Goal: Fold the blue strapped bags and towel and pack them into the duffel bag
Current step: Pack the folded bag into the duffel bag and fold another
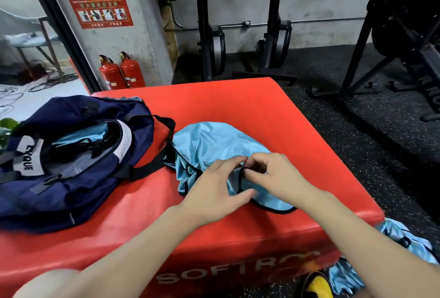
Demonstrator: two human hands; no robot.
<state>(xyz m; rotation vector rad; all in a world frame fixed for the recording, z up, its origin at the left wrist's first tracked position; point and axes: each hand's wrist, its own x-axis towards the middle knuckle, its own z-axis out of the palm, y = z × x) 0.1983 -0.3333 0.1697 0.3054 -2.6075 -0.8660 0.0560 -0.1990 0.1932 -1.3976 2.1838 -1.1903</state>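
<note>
A light blue bag with black trim lies crumpled on the red padded box. My left hand lies on its near part with thumb and fingers pinching the fabric. My right hand pinches the bag's black strap just beside the left fingertips. The navy duffel bag sits open at the left of the box, with light blue fabric and black straps inside it. More light blue bags lie on the floor at the lower right.
Two red fire extinguishers stand by the wall behind the box. Black exercise machines line the back wall and right side on the dark speckled floor. A yellow shoe shows at the bottom.
</note>
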